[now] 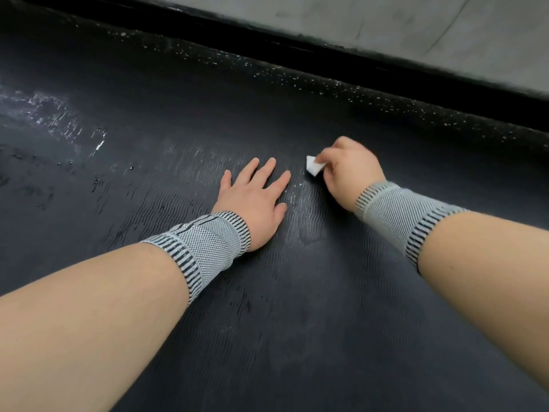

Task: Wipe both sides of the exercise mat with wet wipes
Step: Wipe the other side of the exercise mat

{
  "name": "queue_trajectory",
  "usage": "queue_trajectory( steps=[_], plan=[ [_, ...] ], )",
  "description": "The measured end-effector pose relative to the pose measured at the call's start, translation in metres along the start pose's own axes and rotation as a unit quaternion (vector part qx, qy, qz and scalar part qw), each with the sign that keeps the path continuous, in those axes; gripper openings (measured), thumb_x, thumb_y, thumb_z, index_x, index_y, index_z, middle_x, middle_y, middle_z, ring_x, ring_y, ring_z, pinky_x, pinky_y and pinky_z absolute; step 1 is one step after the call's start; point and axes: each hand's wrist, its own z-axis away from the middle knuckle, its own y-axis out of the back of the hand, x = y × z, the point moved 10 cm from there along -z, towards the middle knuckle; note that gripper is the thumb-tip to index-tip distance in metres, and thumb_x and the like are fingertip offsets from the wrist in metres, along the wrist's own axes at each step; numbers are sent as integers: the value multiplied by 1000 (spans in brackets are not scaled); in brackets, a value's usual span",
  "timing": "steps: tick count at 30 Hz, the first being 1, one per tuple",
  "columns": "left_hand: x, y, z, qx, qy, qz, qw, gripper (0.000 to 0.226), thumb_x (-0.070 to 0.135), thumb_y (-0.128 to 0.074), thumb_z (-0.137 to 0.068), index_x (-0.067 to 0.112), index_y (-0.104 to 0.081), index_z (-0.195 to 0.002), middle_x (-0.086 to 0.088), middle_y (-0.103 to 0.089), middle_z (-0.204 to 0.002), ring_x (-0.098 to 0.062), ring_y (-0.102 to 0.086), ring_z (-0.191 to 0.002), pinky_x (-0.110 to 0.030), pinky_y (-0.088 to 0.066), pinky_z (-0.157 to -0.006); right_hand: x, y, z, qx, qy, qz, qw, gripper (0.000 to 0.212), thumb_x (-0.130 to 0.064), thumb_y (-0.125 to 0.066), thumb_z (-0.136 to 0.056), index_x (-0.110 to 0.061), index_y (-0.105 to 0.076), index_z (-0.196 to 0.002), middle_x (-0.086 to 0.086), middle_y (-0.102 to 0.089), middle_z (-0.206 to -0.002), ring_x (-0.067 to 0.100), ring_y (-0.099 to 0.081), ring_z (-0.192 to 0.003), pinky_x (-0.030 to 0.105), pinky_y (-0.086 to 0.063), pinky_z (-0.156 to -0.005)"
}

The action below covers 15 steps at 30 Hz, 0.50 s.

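- Near centre: my left hand [252, 200] lies flat, fingers spread, pinning the mat [297, 292].
- Right hand [347, 168] pinches a wipe [313, 165].
- Mat looks soft, ribbed, probably grippy; I'd lift it at an edge.

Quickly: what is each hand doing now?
Left hand: open, flat on the exercise mat.
Right hand: closed, pinching a wet wipe.

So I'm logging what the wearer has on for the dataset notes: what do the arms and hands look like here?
Both forearms are bare. Each wrist wears a knitted grey support band: the left wrist band and the right wrist band have a fine mesh-pattern middle and black-and-grey ribbed stripes along the edges. The left hand and right hand are bare, with no gloves, rings or watch visible.
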Motion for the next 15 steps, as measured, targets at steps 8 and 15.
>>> queue_trajectory(
  steps=[8,15],
  plan=[
    [1,0,-1,-7,-5,-6,1000,60,49,-24,-103,35,1,-156,5,11,-164,-21,11,-150,-55,-2,-119,-15,-6,46,2,126,-60,990,22,2,-69,-70,-10,-73,-88,11,-62,-87,34,-61,-76,37,-52,-66],
    [2,-1,-2,-28,-10,-20,999,61,48,-23,-103,34,3,-156,3,13,-164,-23,11,-150,-57,-5,-120,23,8,-38,60,-1,-12,998,25,-14,-51,-91,-15,-69,-109,9,-56,-111,31,-55,-102,31,-41,-82]
  ],
)
